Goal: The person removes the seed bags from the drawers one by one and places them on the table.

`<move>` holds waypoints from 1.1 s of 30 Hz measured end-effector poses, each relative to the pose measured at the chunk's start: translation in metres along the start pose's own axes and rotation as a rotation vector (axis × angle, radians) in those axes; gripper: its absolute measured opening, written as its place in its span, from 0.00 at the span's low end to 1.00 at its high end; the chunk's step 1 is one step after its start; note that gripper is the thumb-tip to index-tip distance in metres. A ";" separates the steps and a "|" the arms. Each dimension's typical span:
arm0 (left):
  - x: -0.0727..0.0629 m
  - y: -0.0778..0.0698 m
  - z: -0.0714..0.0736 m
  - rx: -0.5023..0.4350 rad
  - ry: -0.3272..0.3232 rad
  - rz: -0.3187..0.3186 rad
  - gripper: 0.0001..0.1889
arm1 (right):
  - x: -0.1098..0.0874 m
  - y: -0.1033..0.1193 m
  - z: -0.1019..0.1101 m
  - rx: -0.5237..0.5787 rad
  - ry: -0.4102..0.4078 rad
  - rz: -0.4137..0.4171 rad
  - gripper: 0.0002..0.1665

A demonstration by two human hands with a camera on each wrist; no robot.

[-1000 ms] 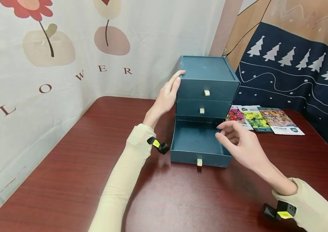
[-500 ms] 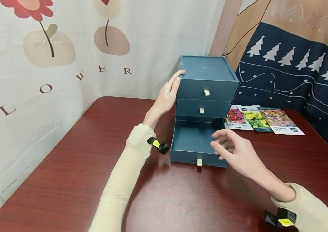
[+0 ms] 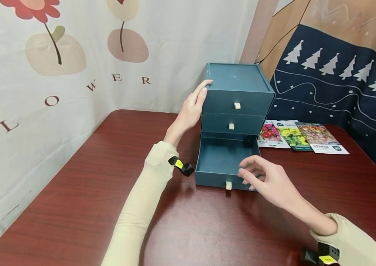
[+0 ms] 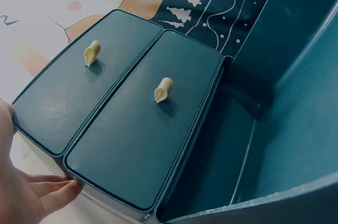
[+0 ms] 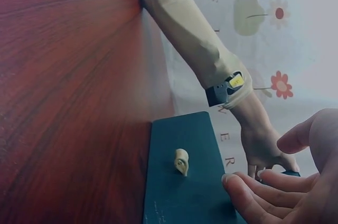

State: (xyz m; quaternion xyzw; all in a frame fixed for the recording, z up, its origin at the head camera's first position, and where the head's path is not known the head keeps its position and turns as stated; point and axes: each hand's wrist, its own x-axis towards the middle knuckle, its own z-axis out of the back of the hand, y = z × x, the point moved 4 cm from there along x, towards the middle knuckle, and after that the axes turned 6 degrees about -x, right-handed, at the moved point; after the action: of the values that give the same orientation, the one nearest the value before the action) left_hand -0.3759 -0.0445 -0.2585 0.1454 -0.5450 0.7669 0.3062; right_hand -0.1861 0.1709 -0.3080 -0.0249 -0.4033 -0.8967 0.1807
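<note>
A dark teal cabinet (image 3: 239, 78) with three stacked drawers stands on the table. Its bottom drawer (image 3: 229, 179) is pulled well out, baring the inside; the two upper drawers are closed. Each front has a small cream pull tab, like the bottom tab (image 3: 229, 186). My left hand (image 3: 189, 111) rests against the cabinet's left side, fingertips at the top edge; the left wrist view has this hand (image 4: 37, 197) along the side wall. Over the bottom drawer's front right corner is my right hand (image 3: 271, 181), fingers loosely bent, nothing in them.
Three flower-picture packets (image 3: 302, 137) lie overlapping behind the cabinet's right side. A flower-print curtain (image 3: 161, 85) hangs along the back and left of the reddish-brown table (image 3: 85, 192). A navy tree-print cloth (image 3: 334, 81) hangs at the right.
My right hand has come toward me and slightly left, from the drawer's right side to its front right corner. The left hand and the cabinet have stayed in place.
</note>
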 end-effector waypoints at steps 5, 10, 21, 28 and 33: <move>-0.001 -0.001 0.000 -0.005 0.004 0.003 0.25 | -0.001 -0.002 -0.005 -0.013 0.014 0.005 0.09; -0.002 -0.001 0.001 -0.009 0.004 0.006 0.25 | -0.003 -0.005 -0.008 -0.021 0.025 -0.010 0.08; -0.001 -0.003 0.001 0.000 0.001 0.006 0.24 | -0.007 -0.008 -0.016 -0.041 0.074 -0.029 0.11; -0.001 -0.004 0.001 0.008 0.002 0.019 0.24 | -0.009 -0.013 -0.023 -0.048 0.113 -0.050 0.09; -0.001 -0.004 0.001 0.001 0.003 0.016 0.24 | -0.009 -0.017 -0.028 -0.047 0.139 -0.050 0.08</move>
State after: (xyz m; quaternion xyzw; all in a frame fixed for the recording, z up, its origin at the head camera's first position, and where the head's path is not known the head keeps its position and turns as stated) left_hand -0.3727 -0.0452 -0.2561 0.1400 -0.5454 0.7698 0.3007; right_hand -0.1809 0.1634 -0.3400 0.0435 -0.3691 -0.9097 0.1854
